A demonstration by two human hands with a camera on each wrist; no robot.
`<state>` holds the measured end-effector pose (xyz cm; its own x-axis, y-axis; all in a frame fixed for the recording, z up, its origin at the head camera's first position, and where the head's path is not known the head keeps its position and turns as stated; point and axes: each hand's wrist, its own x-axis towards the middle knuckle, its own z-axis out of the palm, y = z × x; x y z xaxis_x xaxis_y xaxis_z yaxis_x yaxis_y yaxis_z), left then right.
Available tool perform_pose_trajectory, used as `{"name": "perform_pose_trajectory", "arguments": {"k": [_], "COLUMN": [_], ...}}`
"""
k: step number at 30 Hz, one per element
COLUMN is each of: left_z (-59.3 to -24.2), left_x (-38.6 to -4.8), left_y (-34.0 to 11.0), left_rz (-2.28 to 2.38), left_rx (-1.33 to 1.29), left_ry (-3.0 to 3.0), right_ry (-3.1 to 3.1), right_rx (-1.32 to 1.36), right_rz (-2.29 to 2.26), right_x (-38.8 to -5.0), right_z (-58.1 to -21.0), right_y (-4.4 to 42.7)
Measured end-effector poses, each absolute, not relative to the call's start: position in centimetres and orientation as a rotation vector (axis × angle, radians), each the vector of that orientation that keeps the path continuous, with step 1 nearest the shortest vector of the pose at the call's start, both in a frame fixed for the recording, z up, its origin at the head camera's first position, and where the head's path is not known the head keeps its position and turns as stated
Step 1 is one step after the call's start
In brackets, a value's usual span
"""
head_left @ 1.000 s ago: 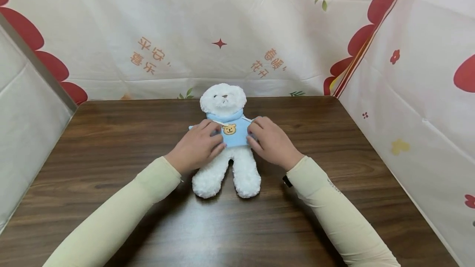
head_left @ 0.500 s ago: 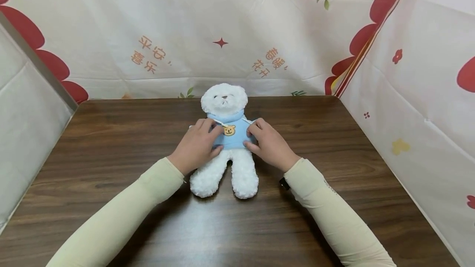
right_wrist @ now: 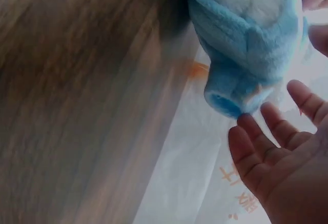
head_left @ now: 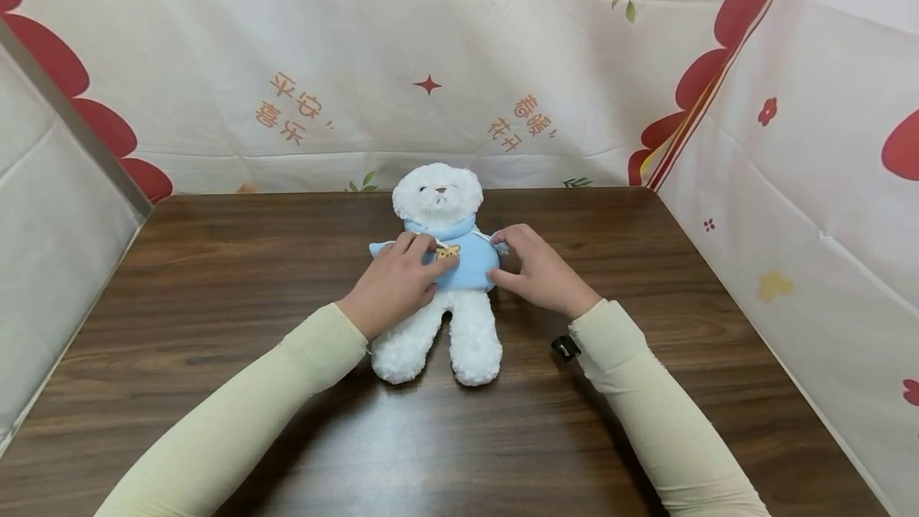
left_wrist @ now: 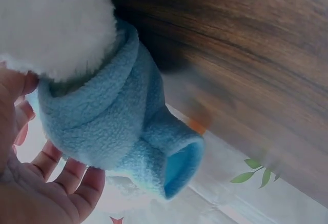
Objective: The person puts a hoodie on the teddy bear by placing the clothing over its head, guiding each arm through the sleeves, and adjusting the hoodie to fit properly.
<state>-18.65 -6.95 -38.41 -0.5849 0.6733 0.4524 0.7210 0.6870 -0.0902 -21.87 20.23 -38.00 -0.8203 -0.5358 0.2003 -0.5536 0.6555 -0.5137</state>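
Observation:
A white plush bear [head_left: 474, 337] lies face up, wearing a light blue hooded top [head_left: 470, 266] with a small bear-face patch [head_left: 448, 252]. My left hand [head_left: 398, 278] rests on the top's left side; its thumb partly covers the patch, and thumb and forefinger look apart. The left wrist view shows its loosely bent fingers [left_wrist: 87, 188] against the blue fleece. My right hand [head_left: 534, 270] is at the other side, thumb by the hem and fingertips near the sleeve. From the right wrist its spread fingers [right_wrist: 256, 137] appear beside the sleeve [right_wrist: 225, 98], with nothing gripped.
The bear lies on a brown wood-grain table [head_left: 251, 278], its head near the back edge. A printed white cloth [head_left: 345, 46] hangs behind the table, and another cloth wall [head_left: 818, 206] runs along the right.
The hem has come down slightly since the first frame. Over the last half second my left hand has shifted right, its thumb onto the patch; my right hand has moved outward.

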Motion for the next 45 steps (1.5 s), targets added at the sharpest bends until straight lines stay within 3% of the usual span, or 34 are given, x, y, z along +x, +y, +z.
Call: {"name": "perform_pose_trajectory", "arguments": {"k": [8,32,45], "left_z": [-38.6,-38.8,-39.0], "left_x": [-18.8,-18.5,-18.6], "left_y": [-7.0,-6.6,-7.1], "left_rz": [-0.152,-0.168,-0.160], "left_rx": [-1.071,-1.053,-1.062], "left_ry": [-2.417,-2.460,-2.442], "right_ry": [-2.761,-2.569,-2.721], "right_rx": [1.073,1.046,1.109], "right_rz": [0.658,-0.040,0.645], "right_x": [-21.5,-20.9,-21.1], "right_z": [-38.3,-40.1,-37.6], "right_y": [18.8,16.5,19.5]}}
